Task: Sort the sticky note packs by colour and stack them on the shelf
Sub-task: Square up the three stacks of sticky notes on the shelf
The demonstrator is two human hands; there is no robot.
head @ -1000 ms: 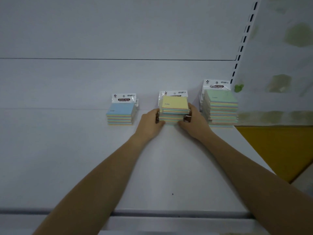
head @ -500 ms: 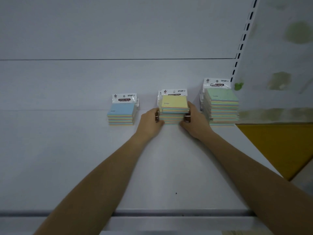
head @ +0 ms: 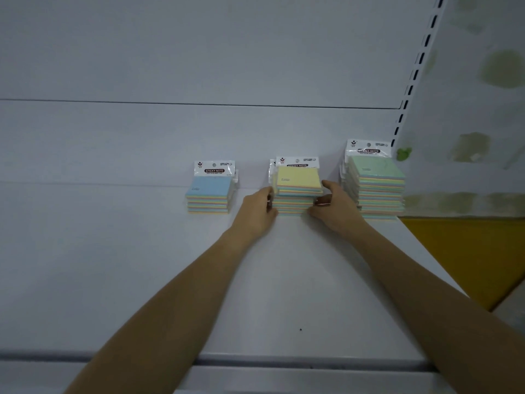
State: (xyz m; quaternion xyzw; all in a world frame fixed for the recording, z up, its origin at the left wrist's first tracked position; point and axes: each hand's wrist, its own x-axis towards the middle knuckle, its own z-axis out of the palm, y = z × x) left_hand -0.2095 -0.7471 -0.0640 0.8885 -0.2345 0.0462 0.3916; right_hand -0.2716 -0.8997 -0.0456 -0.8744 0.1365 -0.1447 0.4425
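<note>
Three stacks of sticky note packs stand in a row at the back of the white shelf (head: 142, 280). The blue-topped stack (head: 208, 199) is on the left and is the lowest. The yellow-topped stack (head: 297, 189) is in the middle. The green-topped stack (head: 376, 189) on the right is the tallest. My left hand (head: 255, 213) presses the left side of the yellow stack and my right hand (head: 333, 207) presses its right side, so both grip it between them. The stack's lower packs are partly hidden by my fingers.
The shelf's white back panel rises behind the stacks. A slotted upright (head: 412, 81) runs up at the right. Beyond the shelf's right end lies a yellow surface (head: 468, 257). The shelf's front lip (head: 284, 361) crosses the bottom of the view.
Both hands stay clamped on the yellow-topped stack. The stack has shifted a little farther back towards the panel, and the view has tilted slightly.
</note>
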